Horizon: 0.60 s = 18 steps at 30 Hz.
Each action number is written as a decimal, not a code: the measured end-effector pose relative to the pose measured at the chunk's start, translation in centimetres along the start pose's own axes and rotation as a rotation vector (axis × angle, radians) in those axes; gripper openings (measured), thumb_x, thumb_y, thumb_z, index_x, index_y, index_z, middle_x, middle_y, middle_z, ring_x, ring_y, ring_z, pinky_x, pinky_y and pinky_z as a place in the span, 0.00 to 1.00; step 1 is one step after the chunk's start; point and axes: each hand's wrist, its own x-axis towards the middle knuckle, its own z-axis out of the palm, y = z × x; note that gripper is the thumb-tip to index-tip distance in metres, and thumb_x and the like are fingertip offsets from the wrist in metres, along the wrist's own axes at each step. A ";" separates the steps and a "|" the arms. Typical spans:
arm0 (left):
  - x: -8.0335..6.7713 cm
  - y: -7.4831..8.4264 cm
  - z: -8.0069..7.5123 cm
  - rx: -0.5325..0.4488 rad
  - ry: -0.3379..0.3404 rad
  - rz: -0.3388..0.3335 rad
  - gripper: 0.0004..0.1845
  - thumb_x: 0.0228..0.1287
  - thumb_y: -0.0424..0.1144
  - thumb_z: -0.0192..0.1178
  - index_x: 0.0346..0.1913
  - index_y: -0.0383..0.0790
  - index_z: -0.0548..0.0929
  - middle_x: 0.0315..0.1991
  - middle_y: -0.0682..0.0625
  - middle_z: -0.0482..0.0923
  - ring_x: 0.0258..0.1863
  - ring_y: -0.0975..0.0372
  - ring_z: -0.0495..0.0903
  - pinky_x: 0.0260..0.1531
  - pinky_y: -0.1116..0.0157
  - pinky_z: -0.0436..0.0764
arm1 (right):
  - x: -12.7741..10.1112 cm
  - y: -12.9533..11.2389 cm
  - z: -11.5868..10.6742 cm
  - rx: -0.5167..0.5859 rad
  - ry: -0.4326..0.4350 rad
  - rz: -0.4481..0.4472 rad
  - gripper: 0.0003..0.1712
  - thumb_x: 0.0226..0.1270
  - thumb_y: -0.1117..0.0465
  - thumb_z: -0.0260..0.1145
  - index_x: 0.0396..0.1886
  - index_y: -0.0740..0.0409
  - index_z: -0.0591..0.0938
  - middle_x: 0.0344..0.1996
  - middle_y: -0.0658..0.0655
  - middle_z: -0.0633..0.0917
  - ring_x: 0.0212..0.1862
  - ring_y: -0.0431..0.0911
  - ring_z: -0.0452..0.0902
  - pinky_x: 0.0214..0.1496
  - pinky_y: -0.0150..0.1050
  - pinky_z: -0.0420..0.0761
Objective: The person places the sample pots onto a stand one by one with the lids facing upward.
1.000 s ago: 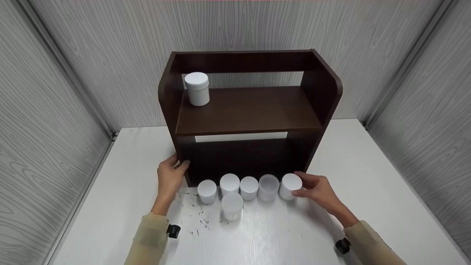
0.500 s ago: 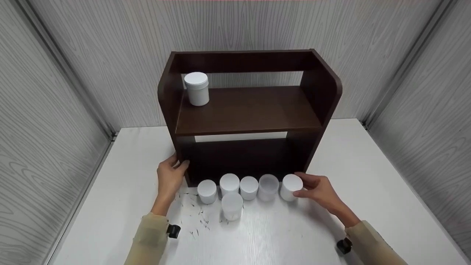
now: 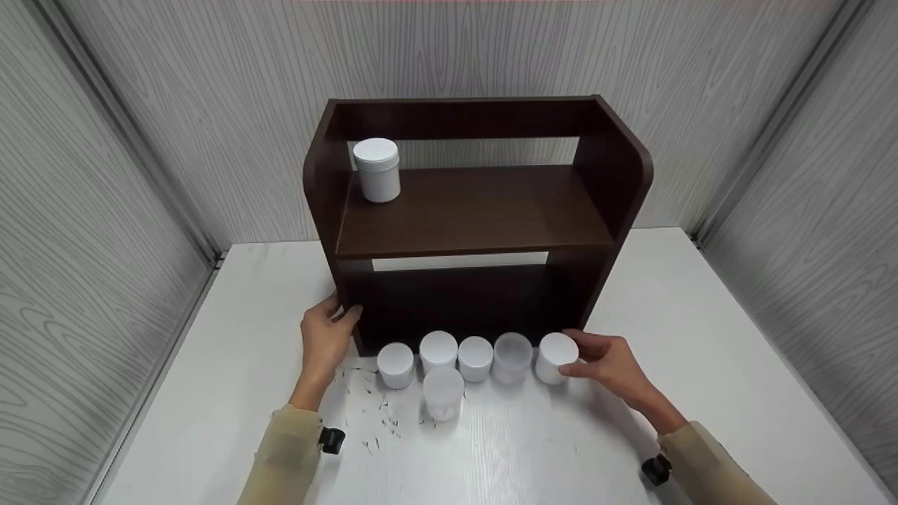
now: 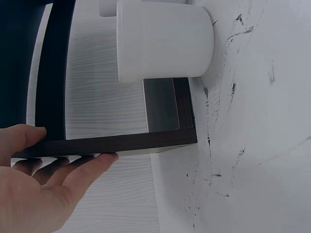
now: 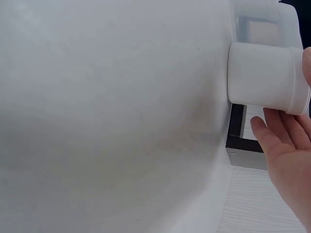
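A dark brown two-level shelf unit (image 3: 477, 210) stands on the white table (image 3: 701, 365). My left hand (image 3: 335, 317) grips the foot of its left side panel (image 4: 121, 143), thumb on one face and fingers (image 4: 87, 167) on the other. In front of the unit's base runs a row of several white jars. My right hand (image 3: 582, 354) holds the rightmost jar (image 3: 554, 358), which stands on the table; the right wrist view shows fingers (image 5: 286, 141) beside that jar (image 5: 265, 80). The leftmost jar of the row (image 4: 165, 41) is close to my left hand.
One lidded white jar (image 3: 377, 168) stands at the left end of the upper shelf. A translucent jar (image 3: 443, 391) sits alone in front of the row. Dark scuff marks (image 3: 372, 414) speckle the table. Grey wood-grain walls close in on three sides.
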 end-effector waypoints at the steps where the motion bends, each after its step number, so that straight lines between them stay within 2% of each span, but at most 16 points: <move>1: 0.0 0.0 0.0 -0.002 0.001 0.000 0.29 0.75 0.33 0.62 0.72 0.22 0.70 0.69 0.29 0.72 0.65 0.40 0.78 0.58 0.57 0.84 | 0.0 -0.1 0.0 -0.004 0.008 0.001 0.36 0.54 0.68 0.84 0.65 0.65 0.84 0.60 0.62 0.86 0.62 0.47 0.83 0.64 0.37 0.82; 10: 0.1 0.1 0.0 -0.003 0.009 0.000 0.29 0.74 0.33 0.63 0.72 0.22 0.71 0.69 0.29 0.73 0.65 0.40 0.78 0.58 0.57 0.84 | -0.5 -1.8 0.0 -0.010 0.033 0.017 0.36 0.54 0.68 0.85 0.65 0.63 0.85 0.60 0.61 0.86 0.64 0.51 0.82 0.65 0.37 0.81; 18: 0.1 0.3 -0.1 -0.007 0.019 -0.004 0.29 0.73 0.33 0.64 0.72 0.23 0.72 0.69 0.30 0.74 0.67 0.42 0.76 0.59 0.56 0.83 | -0.7 -3.8 -0.1 -0.042 0.013 -0.023 0.34 0.54 0.67 0.85 0.63 0.62 0.86 0.59 0.59 0.87 0.64 0.50 0.82 0.66 0.38 0.80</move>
